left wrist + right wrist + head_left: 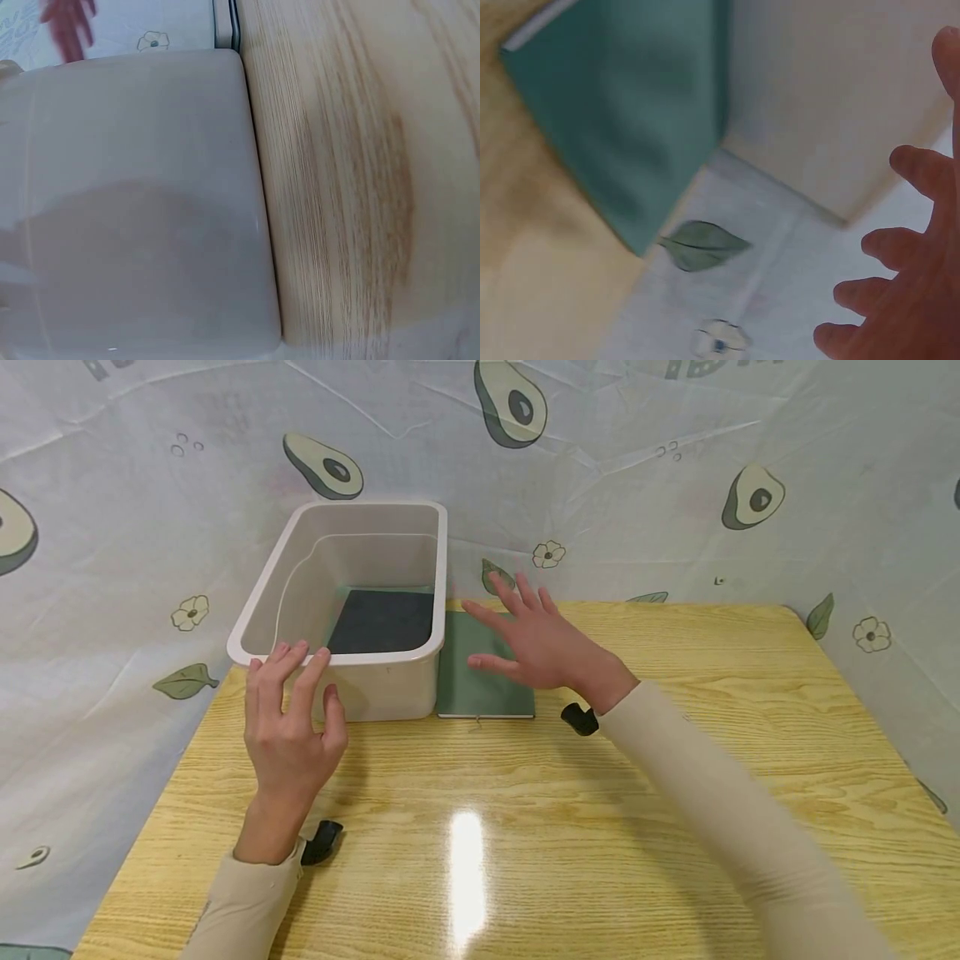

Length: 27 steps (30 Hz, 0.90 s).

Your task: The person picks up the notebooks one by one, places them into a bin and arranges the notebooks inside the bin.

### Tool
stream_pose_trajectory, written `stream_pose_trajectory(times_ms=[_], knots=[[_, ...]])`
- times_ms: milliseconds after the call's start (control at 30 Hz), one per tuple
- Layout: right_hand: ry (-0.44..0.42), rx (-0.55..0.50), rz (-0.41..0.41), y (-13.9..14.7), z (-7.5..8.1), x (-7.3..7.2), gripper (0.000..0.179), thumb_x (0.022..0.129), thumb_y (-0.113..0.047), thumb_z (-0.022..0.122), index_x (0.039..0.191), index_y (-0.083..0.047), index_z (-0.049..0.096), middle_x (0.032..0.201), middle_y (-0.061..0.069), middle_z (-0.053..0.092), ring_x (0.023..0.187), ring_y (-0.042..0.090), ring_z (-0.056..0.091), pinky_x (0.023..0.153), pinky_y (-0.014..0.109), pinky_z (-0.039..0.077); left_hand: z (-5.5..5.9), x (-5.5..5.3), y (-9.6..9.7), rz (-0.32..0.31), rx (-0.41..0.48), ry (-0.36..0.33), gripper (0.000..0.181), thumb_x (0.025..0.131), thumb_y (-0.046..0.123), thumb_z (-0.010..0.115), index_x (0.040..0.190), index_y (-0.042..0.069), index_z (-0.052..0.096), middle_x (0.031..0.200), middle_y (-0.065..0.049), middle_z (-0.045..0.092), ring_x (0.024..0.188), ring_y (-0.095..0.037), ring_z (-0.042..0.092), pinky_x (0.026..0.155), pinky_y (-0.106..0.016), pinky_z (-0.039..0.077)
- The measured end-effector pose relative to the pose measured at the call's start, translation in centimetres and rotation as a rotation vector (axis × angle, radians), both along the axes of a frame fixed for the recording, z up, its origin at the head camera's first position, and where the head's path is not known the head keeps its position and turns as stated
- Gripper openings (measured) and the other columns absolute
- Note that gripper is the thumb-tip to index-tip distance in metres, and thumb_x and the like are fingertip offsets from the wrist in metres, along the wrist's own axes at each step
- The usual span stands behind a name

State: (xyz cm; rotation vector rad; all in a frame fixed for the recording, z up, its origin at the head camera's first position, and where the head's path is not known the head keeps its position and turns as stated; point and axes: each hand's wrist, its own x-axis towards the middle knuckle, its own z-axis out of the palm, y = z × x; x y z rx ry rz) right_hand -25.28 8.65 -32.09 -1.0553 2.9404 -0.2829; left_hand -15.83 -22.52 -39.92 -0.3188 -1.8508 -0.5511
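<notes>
A white plastic bin (360, 689) stands at the back left of the table. In it lies a dark, flat, book-like thing (386, 620), with a green edge showing beside it. My left hand (292, 735) is at the bin's near rim, fingers bent loosely and thumb apart; whether the fingertips touch the rim I cannot tell. Beside the bin's right wall lies a green book (487, 681), its pale page edge facing me. Over this book hovers my right hand (543, 643), fingers spread and holding nothing. The left wrist view shows the bin's outer wall (142, 202) up close.
The wooden table (562, 827) reaches to the right and toward me. A pale cloth with avocado prints (622, 468) hangs behind it and along its sides. Small black wrist devices (579, 720) sit at both sleeves.
</notes>
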Motion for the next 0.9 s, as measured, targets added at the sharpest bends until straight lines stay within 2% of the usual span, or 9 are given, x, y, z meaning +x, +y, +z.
stream_pose_trajectory(times_ms=[167, 367, 533, 733, 900], knots=[[-0.078, 0.023, -0.019, 0.2, -2.6, -0.2, 0.077, 0.105, -0.063, 0.049, 0.170, -0.031, 0.024, 0.181, 0.017, -0.002, 0.165, 0.053, -0.005, 0.129, 0.072, 0.008, 0.0, 0.0, 0.0, -0.001, 0.001, 0.003, 0.037, 0.089, 0.001, 0.066, 0.126, 0.002, 0.073, 0.132, -0.024, 0.068, 0.132, -0.044, 0.062, 0.125, -0.057, 0.038], [-0.141, 0.086, -0.036, -0.1, -4.6, -0.2, 0.077, 0.106, -0.065, 0.046, 0.171, -0.030, 0.023, 0.180, 0.019, 0.002, 0.164, 0.055, -0.005, 0.129, 0.072, 0.010, 0.0, 0.0, -0.1, -0.002, -0.002, -0.001, 0.038, 0.089, 0.001, 0.066, 0.126, 0.003, 0.073, 0.133, -0.023, 0.068, 0.133, -0.044, 0.061, 0.125, -0.057, 0.038], [-0.201, 0.136, -0.041, -0.3, -5.7, -0.1, 0.078, 0.106, -0.065, 0.046, 0.171, -0.028, 0.023, 0.179, 0.022, 0.003, 0.163, 0.057, -0.004, 0.129, 0.072, 0.011, 0.0, 0.1, -0.1, 0.000, -0.007, -0.030, 0.038, 0.089, 0.001, 0.067, 0.127, 0.002, 0.072, 0.133, -0.024, 0.067, 0.133, -0.044, 0.061, 0.126, -0.058, 0.037], [-0.302, 0.195, -0.075, -0.4, -6.8, 0.1, 0.080, 0.104, -0.068, 0.045, 0.171, -0.030, 0.020, 0.180, 0.019, 0.001, 0.163, 0.054, -0.003, 0.132, 0.066, 0.015, -0.1, 0.1, -0.1, -0.004, -0.005, -0.028, 0.038, 0.089, 0.001, 0.067, 0.126, 0.002, 0.072, 0.133, -0.024, 0.067, 0.133, -0.044, 0.061, 0.126, -0.057, 0.037], [-0.288, 0.206, -0.067, -0.4, -7.5, 0.2, 0.081, 0.106, -0.065, 0.045, 0.172, -0.027, 0.017, 0.179, 0.023, 0.001, 0.161, 0.059, -0.001, 0.131, 0.062, 0.023, -0.1, 0.0, -0.1, -0.006, -0.002, -0.018, 0.038, 0.089, 0.001, 0.067, 0.126, 0.002, 0.072, 0.133, -0.024, 0.068, 0.133, -0.044, 0.061, 0.126, -0.058, 0.037]])
